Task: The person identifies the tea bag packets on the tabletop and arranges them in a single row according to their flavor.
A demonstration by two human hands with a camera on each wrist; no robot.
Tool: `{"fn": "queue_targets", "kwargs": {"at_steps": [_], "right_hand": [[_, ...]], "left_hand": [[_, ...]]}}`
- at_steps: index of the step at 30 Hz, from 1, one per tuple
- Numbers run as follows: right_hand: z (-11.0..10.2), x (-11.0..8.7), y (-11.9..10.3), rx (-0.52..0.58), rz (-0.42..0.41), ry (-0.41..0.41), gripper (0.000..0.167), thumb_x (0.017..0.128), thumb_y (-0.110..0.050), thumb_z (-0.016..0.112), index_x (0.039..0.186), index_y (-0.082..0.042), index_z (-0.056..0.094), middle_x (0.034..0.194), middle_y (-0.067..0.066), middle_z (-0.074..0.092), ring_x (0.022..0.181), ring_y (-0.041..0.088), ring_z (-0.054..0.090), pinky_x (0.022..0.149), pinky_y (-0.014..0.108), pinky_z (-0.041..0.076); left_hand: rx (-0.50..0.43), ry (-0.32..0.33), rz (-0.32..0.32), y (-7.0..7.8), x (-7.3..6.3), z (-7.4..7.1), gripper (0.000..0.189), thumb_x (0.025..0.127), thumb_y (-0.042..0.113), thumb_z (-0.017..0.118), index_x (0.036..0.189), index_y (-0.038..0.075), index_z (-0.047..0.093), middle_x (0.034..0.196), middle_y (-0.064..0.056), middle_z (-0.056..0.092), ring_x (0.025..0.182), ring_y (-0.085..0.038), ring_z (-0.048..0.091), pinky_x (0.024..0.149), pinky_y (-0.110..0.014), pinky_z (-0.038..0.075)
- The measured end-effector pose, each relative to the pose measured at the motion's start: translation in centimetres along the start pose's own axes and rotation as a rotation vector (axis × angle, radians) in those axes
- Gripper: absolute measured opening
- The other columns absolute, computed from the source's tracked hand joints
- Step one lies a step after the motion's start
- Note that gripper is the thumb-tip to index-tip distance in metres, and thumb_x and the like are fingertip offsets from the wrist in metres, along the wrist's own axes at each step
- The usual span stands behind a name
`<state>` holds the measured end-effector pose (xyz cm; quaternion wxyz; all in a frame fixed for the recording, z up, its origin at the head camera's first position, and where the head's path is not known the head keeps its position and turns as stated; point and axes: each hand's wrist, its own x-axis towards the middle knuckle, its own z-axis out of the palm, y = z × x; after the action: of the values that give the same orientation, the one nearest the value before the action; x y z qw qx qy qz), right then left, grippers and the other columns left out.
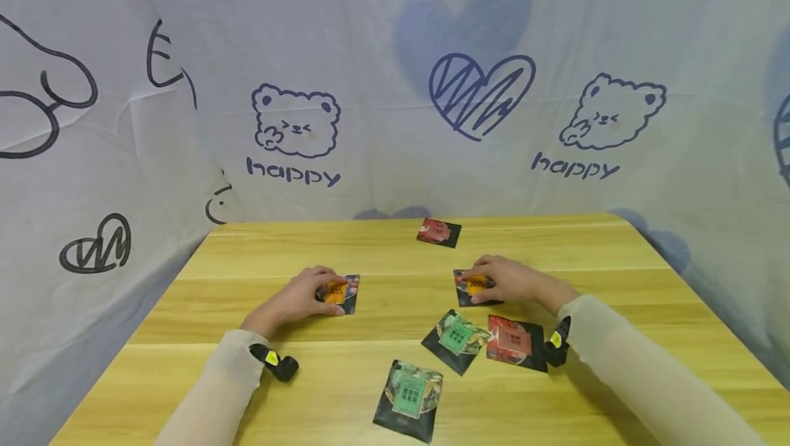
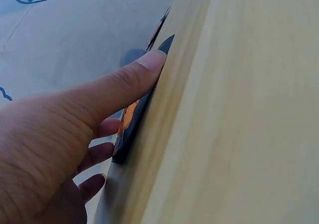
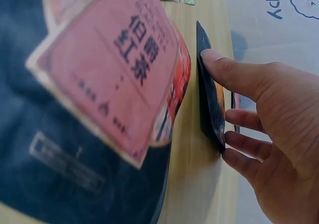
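Left orange packet [image 1: 352,297] and right orange packet [image 1: 474,286], both gripped

The left hand [image 1: 301,295] grips the left orange packet at the table's left middle, thumb at its near edge, fingertips at its far edge. The right hand [image 1: 515,281] grips the right orange packet, right of centre, also between thumb and fingertips. Whether either packet is slightly raised is unclear. Just nearer than the right orange packet lies a turned green packet [image 1: 455,341], with a red packet [image 1: 513,342] just right of it, beside the right wrist. Another green packet [image 1: 409,400] lies nearest; another red packet [image 1: 437,232] sits at the table's [image 1: 247,243] far edge. Beyond hangs a printed cloth [image 1: 376,89].
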<state>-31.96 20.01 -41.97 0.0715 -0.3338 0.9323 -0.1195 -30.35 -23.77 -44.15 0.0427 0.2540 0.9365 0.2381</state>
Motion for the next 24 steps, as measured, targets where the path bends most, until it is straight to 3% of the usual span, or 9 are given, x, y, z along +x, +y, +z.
{"fn": "queue_targets", "kwargs": {"at_steps": [6,24], "right_hand": [[0.2,0.4,-0.7,0.009,-0.013,0.003,0.057,0.091,-0.044,0.067,0.138,-0.013,0.058,0.127,0.012,0.054,0.108,0.027,0.054,0.094,0.048,0.045],[0.6,2.2,-3.8,0.003,0.013,-0.009,0.056,0.093,-0.045,0.064,0.14,-0.017,0.056,0.134,0.01,0.051,0.12,0.03,0.049,0.102,0.049,0.04]], "left_hand": [[-0.027,-0.007,-0.027,0.0,0.1,0.1,0.07,0.081,0.05,0.076,0.14,0.016,0.056,0.144,-0.015,0.043,0.13,-0.038,0.038,0.103,-0.058,0.035],[-0.092,-0.021,-0.031,-0.4,0.3,0.2,0.071,0.081,0.048,0.077,0.14,0.014,0.056,0.145,-0.015,0.041,0.129,-0.038,0.038,0.102,-0.058,0.035]]}}
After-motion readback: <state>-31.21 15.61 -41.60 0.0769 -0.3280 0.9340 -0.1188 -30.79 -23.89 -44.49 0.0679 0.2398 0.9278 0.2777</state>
